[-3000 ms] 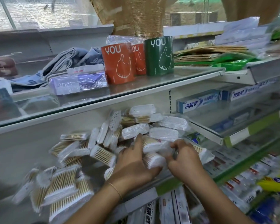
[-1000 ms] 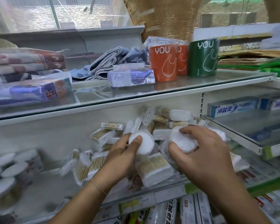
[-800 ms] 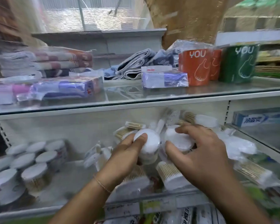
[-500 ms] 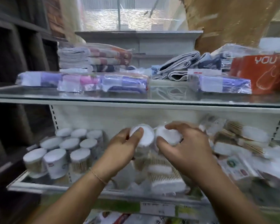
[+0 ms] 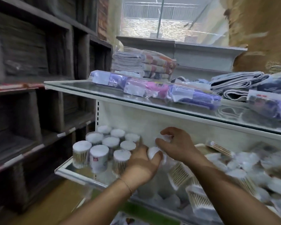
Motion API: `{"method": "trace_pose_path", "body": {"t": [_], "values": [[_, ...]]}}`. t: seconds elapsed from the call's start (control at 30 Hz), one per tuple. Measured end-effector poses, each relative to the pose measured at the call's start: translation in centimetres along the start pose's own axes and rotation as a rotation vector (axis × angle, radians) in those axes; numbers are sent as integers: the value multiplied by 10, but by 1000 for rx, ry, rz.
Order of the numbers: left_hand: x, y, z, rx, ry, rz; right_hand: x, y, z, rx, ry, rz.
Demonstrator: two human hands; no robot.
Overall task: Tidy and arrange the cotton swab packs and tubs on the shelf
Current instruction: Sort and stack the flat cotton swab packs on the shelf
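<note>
**Cotton swab shelf: one tub in each hand**

Item 1. Left hand (image 5: 141,166), seen from the back, a thin bracelet (image 5: 127,185) at the wrist. Grip: thumb and fingers curled round the front tub (image 5: 153,152), of which only the round white top shows. The tub is held low over the shelf (image 5: 68,173), just right of the standing tubs.

Item 2. Right hand (image 5: 177,146), arched above and behind the left. Grip: fingers bent over the top of the rear tub (image 5: 166,137), thumb tucked under its near edge. Blur hides the tub's body. The two held tubs sit just beside each other; whether they touch cannot be told.

Item 3. Standing tubs (image 5: 104,143), a cluster of about ten, upright, with white tops and the wooden sticks showing through clear walls. They occupy the left end of the shelf, packed close in rows.

Item 4. Swab packs (image 5: 178,174), flat clear packets of wooden-stick swabs, lying loose and overlapping across the right part of the same shelf.

Item 5. Glass shelf (image 5: 88,88) directly above, carrying wrapped packets (image 5: 152,90) in purple and pink, with folded towels (image 5: 143,65) stacked behind them.

Item 6. Dark wooden racking (image 5: 39,62), to the left of the unit.
</note>
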State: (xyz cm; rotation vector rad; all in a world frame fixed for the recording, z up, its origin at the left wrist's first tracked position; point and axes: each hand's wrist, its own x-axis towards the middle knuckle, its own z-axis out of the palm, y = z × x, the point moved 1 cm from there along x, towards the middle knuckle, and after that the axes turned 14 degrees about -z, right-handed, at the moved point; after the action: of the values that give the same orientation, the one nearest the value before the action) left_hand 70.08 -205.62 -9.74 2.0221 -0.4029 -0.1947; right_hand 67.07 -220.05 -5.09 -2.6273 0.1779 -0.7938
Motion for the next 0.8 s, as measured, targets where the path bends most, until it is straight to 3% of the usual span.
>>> {"method": "trace_pose_path", "body": {"t": [0.17,0.3,0.47,0.8], "values": [[12,7,8,110,14,14,22,-1,19,-52,-59,-44],[16,5,12,66,17,36,30,1,26,-48,-88,-39],[19,-7,23,-107,99,-103,32,11,33,7,-111,8],[17,-10,33,-7,192,-145,38,20,40,116,-131,57]]}}
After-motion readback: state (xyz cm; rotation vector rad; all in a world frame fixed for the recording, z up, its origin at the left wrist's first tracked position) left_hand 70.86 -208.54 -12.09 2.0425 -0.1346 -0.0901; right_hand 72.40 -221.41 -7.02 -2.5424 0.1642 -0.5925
